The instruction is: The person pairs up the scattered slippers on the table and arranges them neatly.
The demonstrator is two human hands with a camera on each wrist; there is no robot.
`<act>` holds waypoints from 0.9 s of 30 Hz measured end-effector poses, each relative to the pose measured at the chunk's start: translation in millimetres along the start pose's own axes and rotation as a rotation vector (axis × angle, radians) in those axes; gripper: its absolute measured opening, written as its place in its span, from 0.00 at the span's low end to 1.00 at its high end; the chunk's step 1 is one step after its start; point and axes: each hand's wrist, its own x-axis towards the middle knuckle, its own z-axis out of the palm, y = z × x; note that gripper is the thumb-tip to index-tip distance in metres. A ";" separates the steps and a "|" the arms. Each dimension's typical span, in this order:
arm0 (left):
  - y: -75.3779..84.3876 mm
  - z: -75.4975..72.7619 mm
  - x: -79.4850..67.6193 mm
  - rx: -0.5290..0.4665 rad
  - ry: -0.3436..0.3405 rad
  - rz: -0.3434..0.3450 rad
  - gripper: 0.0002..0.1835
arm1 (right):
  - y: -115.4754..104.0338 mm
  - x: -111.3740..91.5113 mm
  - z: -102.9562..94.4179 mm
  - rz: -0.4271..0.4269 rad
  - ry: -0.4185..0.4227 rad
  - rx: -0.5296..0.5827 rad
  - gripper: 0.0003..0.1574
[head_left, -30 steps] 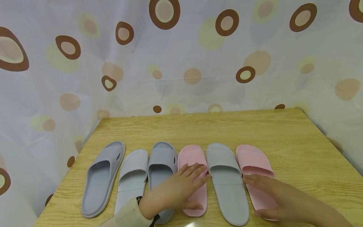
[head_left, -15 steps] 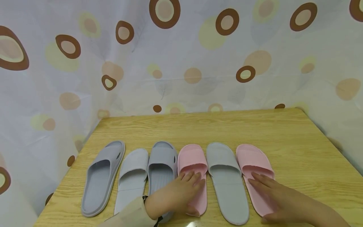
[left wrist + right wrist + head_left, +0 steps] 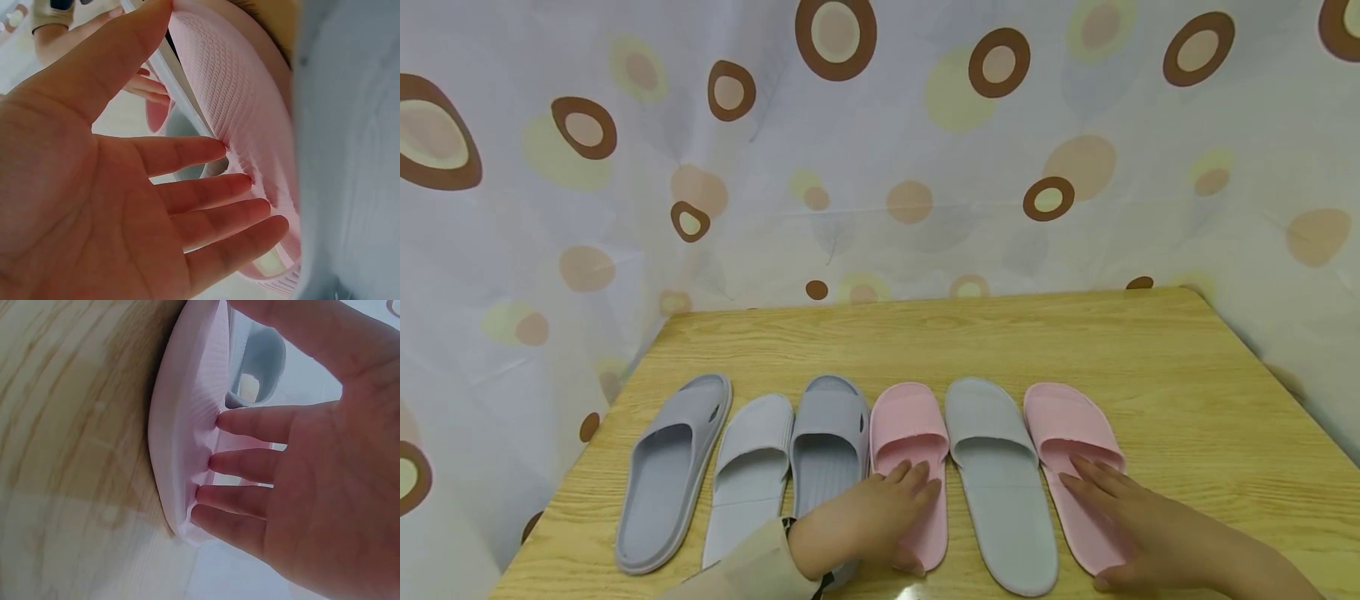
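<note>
In the head view my left hand (image 3: 887,512) reaches over the pink slipper (image 3: 910,412) in the middle of the row. Its fingertips touch the footbed below the strap, with the fingers nearly straight and spread, as the left wrist view shows. My right hand (image 3: 1127,525) does the same on the rightmost pink slipper (image 3: 1067,412); in the right wrist view its fingertips rest against the textured footbed (image 3: 209,381). Between the two pink slippers lies a light grey slipper (image 3: 1003,508). Both pink slippers lie flat, toes pointing away from me.
Left of my left hand stand a darker grey slipper (image 3: 827,408), a light grey slipper (image 3: 752,479) and another darker grey slipper (image 3: 662,492). All lie on a wooden table (image 3: 970,333). A patterned curtain (image 3: 910,125) hangs behind and along the sides.
Both hands have come down and slightly toward me, so the fingertips now touch the footbeds of the pink slippers. The slippers have not visibly moved.
</note>
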 end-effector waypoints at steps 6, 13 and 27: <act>2.2 0.5 2.1 -0.052 -0.020 -0.021 0.49 | -3.2 1.7 -2.2 0.023 -0.016 0.014 0.63; 7.4 0.2 6.8 -0.061 -0.068 -0.055 0.49 | -5.6 3.2 -2.8 0.061 -0.055 0.046 0.61; 6.9 -7.9 20.9 -0.015 -0.147 -0.083 0.50 | 0.7 6.5 -1.9 0.045 -0.052 0.081 0.60</act>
